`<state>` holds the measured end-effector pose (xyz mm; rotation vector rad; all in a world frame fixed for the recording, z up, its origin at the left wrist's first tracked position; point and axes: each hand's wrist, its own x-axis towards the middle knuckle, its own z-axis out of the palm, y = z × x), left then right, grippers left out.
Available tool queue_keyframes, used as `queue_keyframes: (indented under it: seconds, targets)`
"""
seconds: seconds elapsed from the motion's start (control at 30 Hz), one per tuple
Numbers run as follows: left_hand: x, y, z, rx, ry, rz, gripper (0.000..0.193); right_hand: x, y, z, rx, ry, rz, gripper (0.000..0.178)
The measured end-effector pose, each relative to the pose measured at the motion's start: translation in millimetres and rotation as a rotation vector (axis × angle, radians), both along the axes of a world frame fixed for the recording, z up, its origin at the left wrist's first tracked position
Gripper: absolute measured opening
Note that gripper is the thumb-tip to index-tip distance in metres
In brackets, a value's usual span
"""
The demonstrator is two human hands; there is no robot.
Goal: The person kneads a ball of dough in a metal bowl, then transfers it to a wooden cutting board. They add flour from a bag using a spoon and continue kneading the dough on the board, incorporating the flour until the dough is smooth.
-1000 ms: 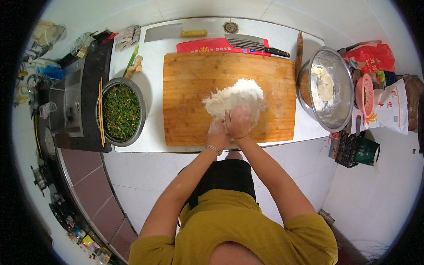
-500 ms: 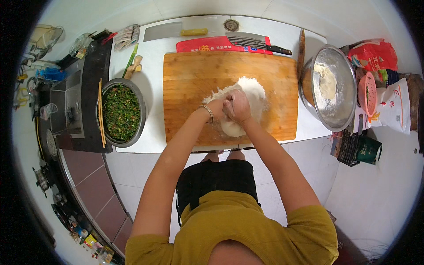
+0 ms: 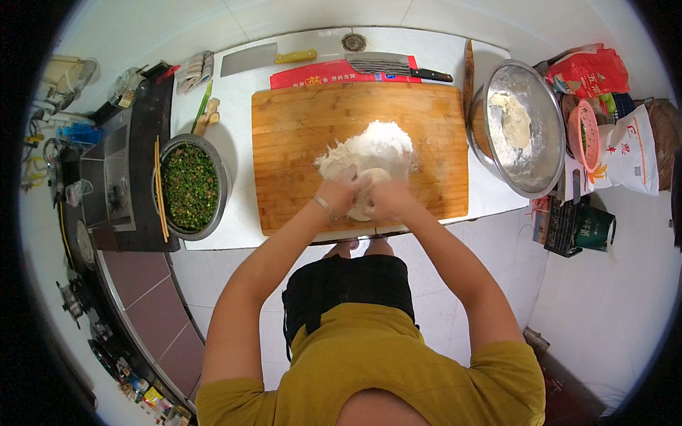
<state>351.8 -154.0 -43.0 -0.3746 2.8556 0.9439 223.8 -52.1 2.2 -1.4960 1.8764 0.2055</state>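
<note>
- left hand point(image 3: 343, 193) and right hand point(image 3: 388, 199) both closed on dough lump point(image 3: 371, 190), near edge of wooden cutting board point(image 3: 305, 142)
- flour pile point(image 3: 373, 148) behind, mostly unworked
- kneading looks early; more dough left in steel bowl point(image 3: 497, 153)

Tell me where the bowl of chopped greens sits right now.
In the head view, the bowl of chopped greens stands on the person's left, on the white counter beside the wooden cutting board, with chopsticks resting on its left rim.
</note>
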Motion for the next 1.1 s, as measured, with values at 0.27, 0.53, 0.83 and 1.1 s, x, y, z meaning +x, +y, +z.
queue_keyframes:
  seconds: [0.27, 0.53, 0.83, 1.1]
  targets:
    - [38, 1, -1, -0.110, 0.191, -0.001, 0.037, 59, 2, -48, -0.085, 0.023, 0.058, 0.019]
    - [-4, -24, 61, -0.090, -0.664, -0.525, 0.028, 53, 5, -68, -0.089, 0.006, 0.118, 0.020]
    - [-8, -16, -2, 0.015, -0.561, -0.716, 0.026, 30, 0, -85, -0.127, -0.179, 0.272, 0.033]
    - [-18, -25, 1, 0.092, -0.618, -0.492, 0.029, 7, -19, -66, -0.048, -0.313, 0.369, 0.028]
